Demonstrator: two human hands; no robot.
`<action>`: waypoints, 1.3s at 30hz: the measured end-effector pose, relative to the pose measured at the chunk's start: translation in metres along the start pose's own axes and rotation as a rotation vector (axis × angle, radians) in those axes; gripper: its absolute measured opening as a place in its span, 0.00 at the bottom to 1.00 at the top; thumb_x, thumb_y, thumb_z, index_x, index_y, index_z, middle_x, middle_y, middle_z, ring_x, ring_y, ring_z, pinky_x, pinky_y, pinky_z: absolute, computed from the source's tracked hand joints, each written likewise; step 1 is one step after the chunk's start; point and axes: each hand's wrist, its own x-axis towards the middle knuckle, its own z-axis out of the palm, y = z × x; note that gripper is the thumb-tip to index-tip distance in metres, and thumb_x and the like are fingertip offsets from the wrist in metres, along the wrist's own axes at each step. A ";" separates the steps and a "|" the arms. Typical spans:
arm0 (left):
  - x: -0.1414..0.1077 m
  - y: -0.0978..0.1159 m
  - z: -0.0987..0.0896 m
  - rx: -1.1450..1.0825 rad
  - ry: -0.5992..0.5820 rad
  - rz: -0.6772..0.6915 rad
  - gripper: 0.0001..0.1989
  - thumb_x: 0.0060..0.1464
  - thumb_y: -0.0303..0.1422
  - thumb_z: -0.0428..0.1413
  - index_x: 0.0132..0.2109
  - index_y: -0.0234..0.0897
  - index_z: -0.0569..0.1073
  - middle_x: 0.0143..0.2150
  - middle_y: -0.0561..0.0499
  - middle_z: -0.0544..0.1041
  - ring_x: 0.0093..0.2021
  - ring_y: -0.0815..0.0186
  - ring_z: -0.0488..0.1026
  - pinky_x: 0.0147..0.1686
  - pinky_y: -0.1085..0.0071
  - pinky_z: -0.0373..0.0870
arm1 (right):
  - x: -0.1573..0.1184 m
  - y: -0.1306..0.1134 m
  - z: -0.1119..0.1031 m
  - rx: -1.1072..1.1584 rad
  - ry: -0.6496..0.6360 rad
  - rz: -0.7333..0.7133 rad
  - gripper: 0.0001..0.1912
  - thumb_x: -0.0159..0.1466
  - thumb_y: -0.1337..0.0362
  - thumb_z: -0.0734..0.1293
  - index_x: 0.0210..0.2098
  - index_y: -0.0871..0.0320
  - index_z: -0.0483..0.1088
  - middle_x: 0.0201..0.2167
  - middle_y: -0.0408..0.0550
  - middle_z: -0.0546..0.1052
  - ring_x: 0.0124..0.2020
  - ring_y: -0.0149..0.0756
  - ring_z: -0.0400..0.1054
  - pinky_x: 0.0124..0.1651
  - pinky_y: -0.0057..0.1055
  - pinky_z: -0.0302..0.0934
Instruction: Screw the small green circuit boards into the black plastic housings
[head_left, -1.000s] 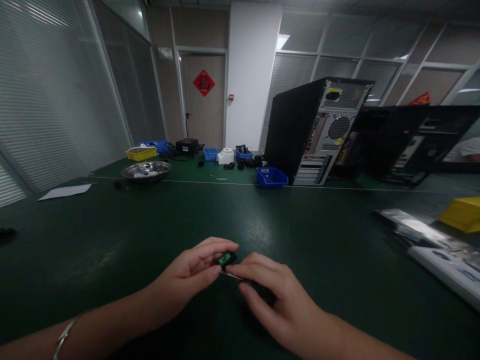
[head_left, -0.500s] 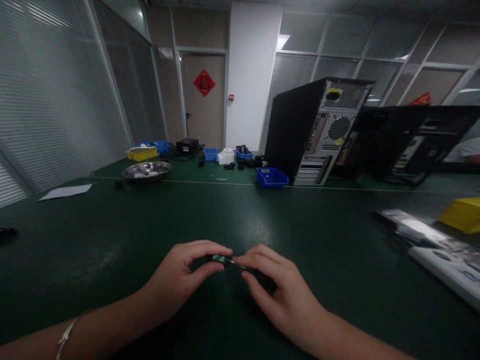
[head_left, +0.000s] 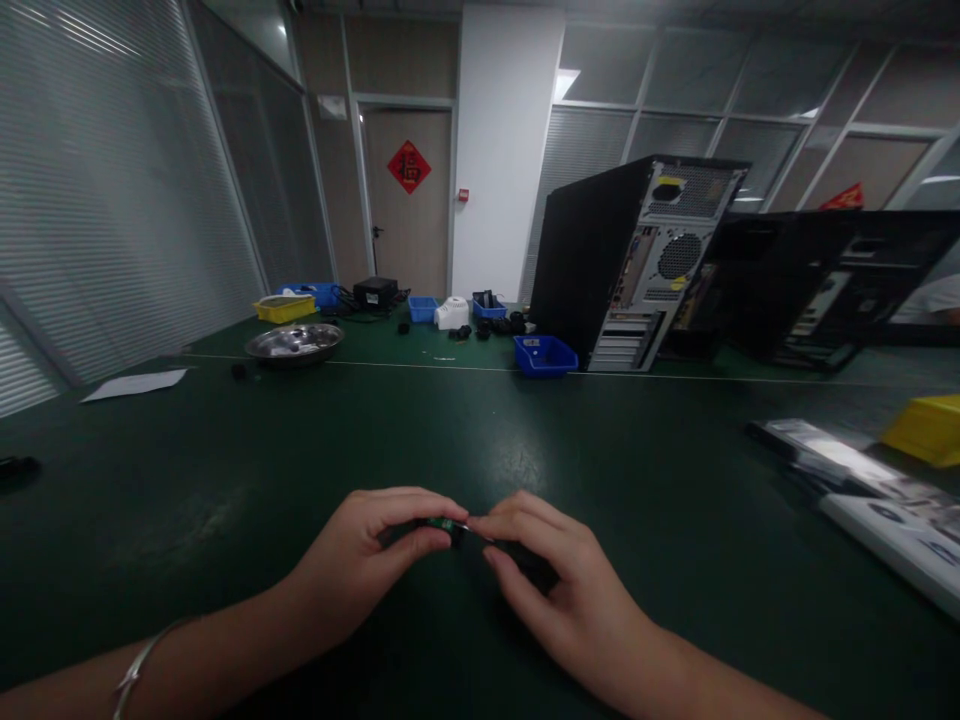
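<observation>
Between the thumb and fingers of my left hand (head_left: 382, 535) is a small green circuit board (head_left: 441, 523) with black parts at its edge. My fingers cover much of it. My right hand (head_left: 547, 565) pinches a thin, shiny metal piece (head_left: 477, 531) whose left end meets the board's right end. The rest of that piece is hidden under my right fingers, so its kind does not show. Both hands are just above the green tabletop (head_left: 360, 430), with their fingertips close together.
A round metal bowl (head_left: 295, 344) and a sheet of paper (head_left: 135, 384) lie to the left. A blue bin (head_left: 545, 357) stands beside a black computer tower (head_left: 600, 260). White-and-silver equipment (head_left: 885, 510) and a yellow bin (head_left: 926, 430) are at the right.
The circuit board has tilted in my left fingers, so less of its green face shows. My right fingertips have barely shifted.
</observation>
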 end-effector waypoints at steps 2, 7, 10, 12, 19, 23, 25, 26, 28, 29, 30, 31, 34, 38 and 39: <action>0.000 0.000 0.001 -0.052 0.011 -0.030 0.09 0.57 0.28 0.58 0.44 0.40 0.81 0.42 0.50 0.83 0.43 0.62 0.78 0.45 0.71 0.72 | 0.000 -0.001 0.001 0.017 0.010 0.001 0.15 0.67 0.72 0.62 0.49 0.54 0.73 0.40 0.48 0.75 0.40 0.36 0.72 0.42 0.31 0.67; 0.002 -0.002 0.002 -0.185 0.023 -0.127 0.09 0.56 0.29 0.57 0.44 0.38 0.80 0.43 0.49 0.82 0.45 0.60 0.77 0.47 0.68 0.71 | 0.002 0.000 0.000 0.029 0.046 -0.003 0.14 0.66 0.73 0.63 0.48 0.55 0.73 0.39 0.48 0.75 0.39 0.36 0.72 0.41 0.31 0.66; 0.004 -0.005 0.002 -0.226 -0.025 -0.193 0.10 0.58 0.29 0.55 0.45 0.36 0.78 0.43 0.48 0.80 0.45 0.61 0.76 0.44 0.69 0.71 | 0.003 0.003 -0.003 0.036 0.135 -0.025 0.13 0.66 0.73 0.63 0.47 0.55 0.74 0.38 0.48 0.76 0.39 0.37 0.72 0.41 0.32 0.66; 0.004 -0.006 0.002 -0.162 -0.147 -0.191 0.10 0.60 0.30 0.53 0.45 0.37 0.78 0.41 0.49 0.79 0.42 0.62 0.75 0.42 0.69 0.70 | 0.004 0.005 -0.004 0.035 0.207 -0.026 0.13 0.66 0.73 0.64 0.47 0.56 0.74 0.38 0.49 0.77 0.39 0.37 0.72 0.41 0.32 0.65; -0.003 0.010 0.002 0.180 -0.500 0.063 0.12 0.63 0.27 0.51 0.45 0.42 0.78 0.44 0.49 0.72 0.46 0.62 0.69 0.47 0.68 0.65 | 0.003 0.007 -0.005 0.054 0.240 -0.017 0.12 0.65 0.73 0.64 0.46 0.58 0.74 0.38 0.50 0.76 0.39 0.37 0.71 0.40 0.33 0.64; -0.005 0.014 0.001 0.195 -0.519 0.060 0.12 0.63 0.27 0.51 0.47 0.45 0.77 0.46 0.49 0.69 0.48 0.62 0.67 0.48 0.68 0.65 | 0.003 0.005 -0.008 0.065 0.215 -0.025 0.13 0.66 0.73 0.64 0.48 0.58 0.74 0.38 0.49 0.76 0.39 0.37 0.71 0.41 0.33 0.65; -0.005 0.012 0.001 0.171 -0.513 0.046 0.13 0.62 0.27 0.52 0.49 0.47 0.76 0.47 0.49 0.69 0.48 0.61 0.67 0.48 0.67 0.66 | 0.003 0.004 -0.009 0.062 0.204 -0.020 0.13 0.66 0.72 0.64 0.48 0.57 0.73 0.39 0.50 0.76 0.40 0.38 0.71 0.41 0.33 0.65; -0.005 0.012 0.001 0.153 -0.506 0.035 0.14 0.62 0.27 0.53 0.51 0.48 0.75 0.48 0.49 0.69 0.49 0.61 0.67 0.49 0.67 0.66 | 0.003 0.004 -0.009 0.059 0.198 -0.015 0.13 0.66 0.72 0.64 0.49 0.57 0.73 0.39 0.50 0.76 0.40 0.38 0.71 0.42 0.33 0.65; -0.005 0.011 0.000 0.114 -0.485 0.020 0.17 0.61 0.28 0.54 0.55 0.49 0.73 0.50 0.49 0.69 0.50 0.61 0.67 0.50 0.65 0.65 | 0.004 0.003 -0.010 0.052 0.180 -0.002 0.13 0.66 0.72 0.63 0.49 0.57 0.72 0.40 0.50 0.76 0.41 0.38 0.71 0.42 0.33 0.65; -0.005 0.012 0.000 0.098 -0.476 0.017 0.17 0.61 0.29 0.55 0.56 0.48 0.71 0.51 0.49 0.69 0.51 0.60 0.67 0.51 0.65 0.65 | 0.004 0.003 -0.011 0.049 0.167 0.007 0.13 0.66 0.72 0.63 0.48 0.58 0.72 0.40 0.50 0.76 0.41 0.38 0.71 0.42 0.33 0.65; -0.005 0.013 -0.001 0.091 -0.467 0.018 0.17 0.61 0.29 0.55 0.56 0.47 0.71 0.51 0.48 0.69 0.52 0.60 0.67 0.52 0.64 0.64 | 0.005 0.002 -0.011 0.047 0.152 0.015 0.12 0.66 0.72 0.63 0.48 0.58 0.72 0.40 0.50 0.75 0.41 0.38 0.71 0.43 0.33 0.65; -0.005 0.014 -0.002 0.091 -0.455 0.019 0.16 0.61 0.30 0.55 0.55 0.45 0.70 0.51 0.48 0.70 0.51 0.60 0.67 0.52 0.64 0.64 | 0.006 0.002 -0.011 0.045 0.132 0.021 0.11 0.67 0.72 0.63 0.47 0.58 0.72 0.40 0.50 0.75 0.41 0.37 0.71 0.43 0.33 0.65; -0.005 0.021 -0.002 0.168 -0.412 0.002 0.13 0.58 0.37 0.58 0.49 0.39 0.70 0.47 0.46 0.71 0.46 0.58 0.68 0.46 0.63 0.66 | 0.007 0.001 -0.013 0.035 0.066 0.040 0.10 0.67 0.71 0.62 0.45 0.58 0.72 0.39 0.49 0.74 0.40 0.37 0.70 0.43 0.33 0.64; -0.006 0.026 0.001 0.362 -0.425 -0.002 0.27 0.45 0.49 0.65 0.44 0.35 0.69 0.44 0.44 0.71 0.41 0.55 0.67 0.41 0.59 0.66 | 0.006 0.001 -0.012 0.000 -0.040 0.062 0.07 0.64 0.71 0.65 0.41 0.58 0.71 0.36 0.47 0.74 0.37 0.37 0.69 0.40 0.32 0.63; -0.006 0.025 0.003 0.402 -0.435 0.006 0.28 0.44 0.50 0.65 0.44 0.34 0.70 0.44 0.43 0.71 0.41 0.54 0.67 0.42 0.57 0.66 | 0.005 0.001 -0.012 -0.022 -0.083 0.073 0.07 0.62 0.71 0.67 0.40 0.57 0.71 0.36 0.46 0.74 0.36 0.36 0.69 0.39 0.32 0.62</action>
